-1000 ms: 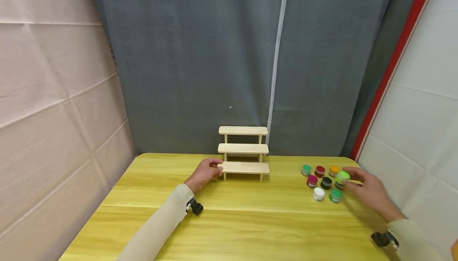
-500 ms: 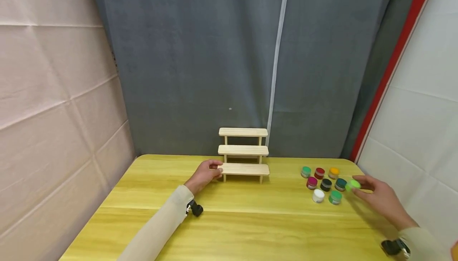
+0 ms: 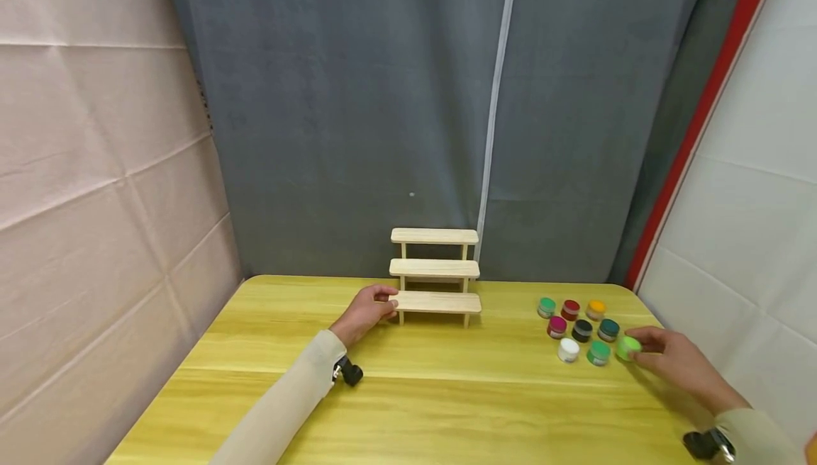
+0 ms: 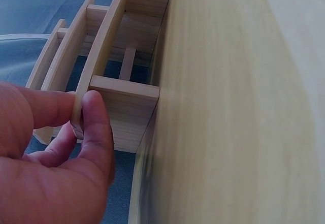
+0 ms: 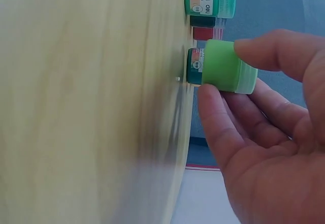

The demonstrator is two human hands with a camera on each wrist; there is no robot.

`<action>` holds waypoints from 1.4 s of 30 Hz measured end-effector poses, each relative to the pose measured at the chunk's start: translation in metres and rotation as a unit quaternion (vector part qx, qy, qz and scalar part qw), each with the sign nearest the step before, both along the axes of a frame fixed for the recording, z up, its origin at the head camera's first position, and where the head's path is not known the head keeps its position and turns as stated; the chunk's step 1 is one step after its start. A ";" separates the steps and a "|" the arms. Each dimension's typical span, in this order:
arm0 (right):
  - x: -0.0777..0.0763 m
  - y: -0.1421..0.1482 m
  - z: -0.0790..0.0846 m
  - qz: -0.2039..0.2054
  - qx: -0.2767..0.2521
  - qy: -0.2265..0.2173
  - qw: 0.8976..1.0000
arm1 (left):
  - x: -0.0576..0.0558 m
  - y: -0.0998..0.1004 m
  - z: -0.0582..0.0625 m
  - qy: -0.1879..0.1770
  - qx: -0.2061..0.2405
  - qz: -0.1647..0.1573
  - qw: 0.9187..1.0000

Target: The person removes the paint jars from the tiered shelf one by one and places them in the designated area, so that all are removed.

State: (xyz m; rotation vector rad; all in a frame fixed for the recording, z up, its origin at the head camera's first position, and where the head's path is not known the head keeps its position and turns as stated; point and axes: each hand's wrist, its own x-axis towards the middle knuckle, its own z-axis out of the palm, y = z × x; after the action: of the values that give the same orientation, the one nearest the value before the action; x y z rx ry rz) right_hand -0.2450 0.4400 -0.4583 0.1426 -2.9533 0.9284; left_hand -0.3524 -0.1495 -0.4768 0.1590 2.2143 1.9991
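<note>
My left hand (image 3: 365, 312) pinches the left end of the lowest step of a three-tier wooden display stand (image 3: 435, 301). In the left wrist view the thumb and fingers (image 4: 96, 127) lie on either face of that board. On the right side of the table, my right hand (image 3: 679, 361) holds a light green paint jar (image 3: 628, 348) between thumb and fingers. The right wrist view shows this jar (image 5: 223, 66) slightly off the tabletop. Beside it stand a green-lidded jar (image 3: 598, 353) and a dark teal one (image 3: 608, 329).
More paint jars stand left of my right hand: white (image 3: 568, 350), black (image 3: 581, 331), magenta (image 3: 557, 327), red (image 3: 571, 310), orange (image 3: 596, 310) and mint green (image 3: 545, 307). A grey curtain (image 3: 345, 132) hangs behind the yellow wooden table (image 3: 408, 408). White panels flank both sides.
My right hand has carried the light green jar from above the dark teal jar rightward and toward me, down near the table. The left hand has kept its hold on the stand.
</note>
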 end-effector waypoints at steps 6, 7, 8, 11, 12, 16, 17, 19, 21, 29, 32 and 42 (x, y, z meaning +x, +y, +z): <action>-0.003 0.004 -0.002 0.006 0.001 -0.043 0.999 | -0.001 0.002 -0.006 0.011 -0.001 -0.007 1.000; -0.003 0.004 -0.003 0.007 0.001 -0.050 0.999 | -0.001 0.002 -0.007 0.010 -0.002 -0.009 1.000; -0.003 0.005 -0.004 0.010 0.000 -0.055 0.998 | -0.001 0.002 -0.008 0.011 -0.002 -0.010 1.000; -0.004 0.005 -0.006 0.012 -0.006 -0.065 0.998 | -0.002 0.002 -0.010 0.011 -0.001 -0.009 1.000; -0.004 0.005 -0.006 0.013 -0.005 -0.066 0.998 | -0.003 0.002 -0.010 0.011 0.001 -0.008 1.000; -0.004 0.005 -0.006 0.017 -0.005 -0.063 0.998 | -0.002 0.003 -0.006 0.009 0.000 -0.010 1.000; -0.005 0.005 -0.007 0.016 -0.004 -0.062 0.998 | -0.002 0.003 -0.006 0.007 0.000 -0.010 1.000; -0.005 0.005 -0.007 0.018 -0.003 -0.062 0.998 | -0.003 0.003 -0.005 0.008 -0.002 -0.011 1.000; -0.005 0.005 -0.006 0.018 -0.002 -0.062 0.998 | -0.003 0.003 -0.005 0.006 -0.001 -0.011 1.000; -0.003 0.004 0.003 0.017 0.000 -0.045 0.999 | -0.006 0.003 -0.005 0.007 -0.002 -0.014 1.000; -0.002 0.002 0.007 0.019 0.011 -0.021 1.000 | -0.006 0.001 -0.005 0.005 -0.004 -0.012 1.000; -0.003 -0.025 0.040 0.000 0.028 0.078 0.997 | 0.000 -0.006 0.000 0.019 -0.019 -0.007 1.000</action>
State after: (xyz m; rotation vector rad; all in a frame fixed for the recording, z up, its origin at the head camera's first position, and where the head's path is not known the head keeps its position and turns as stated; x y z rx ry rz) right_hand -0.2481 0.4149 -0.4178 0.2073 -2.8367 0.7952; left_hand -0.3525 -0.1560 -0.4770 0.2099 2.2658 1.9610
